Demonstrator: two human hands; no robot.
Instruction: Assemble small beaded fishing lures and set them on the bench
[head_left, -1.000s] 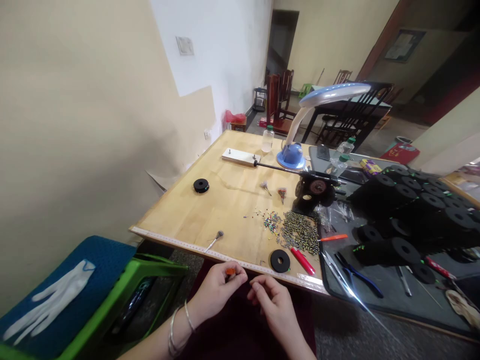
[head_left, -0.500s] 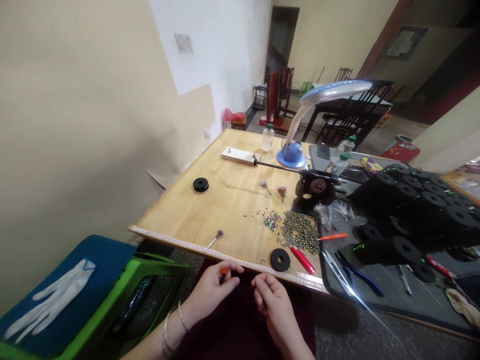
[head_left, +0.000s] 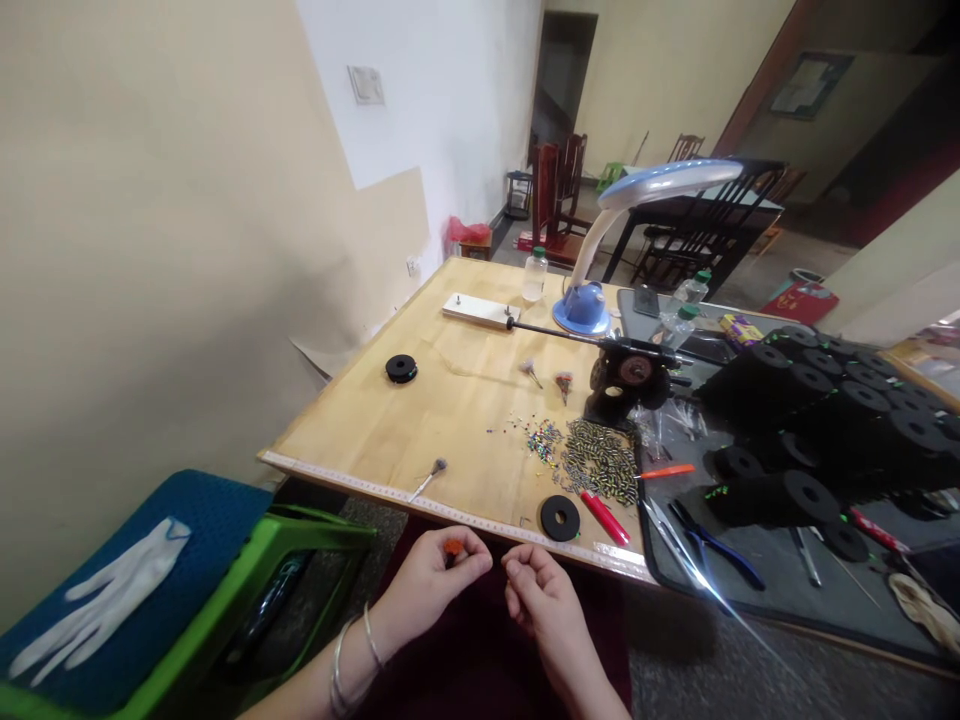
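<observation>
Left hand (head_left: 429, 585) pinches a small orange piece (head_left: 453, 547) — right hand (head_left: 541, 605) curls just beside, hold unclear.

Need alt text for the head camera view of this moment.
A person's left hand pinches a small orange item, with the right hand curled beside it, both just below the edge of a wooden table. On the table lie scattered beads and a black disc.
</observation>
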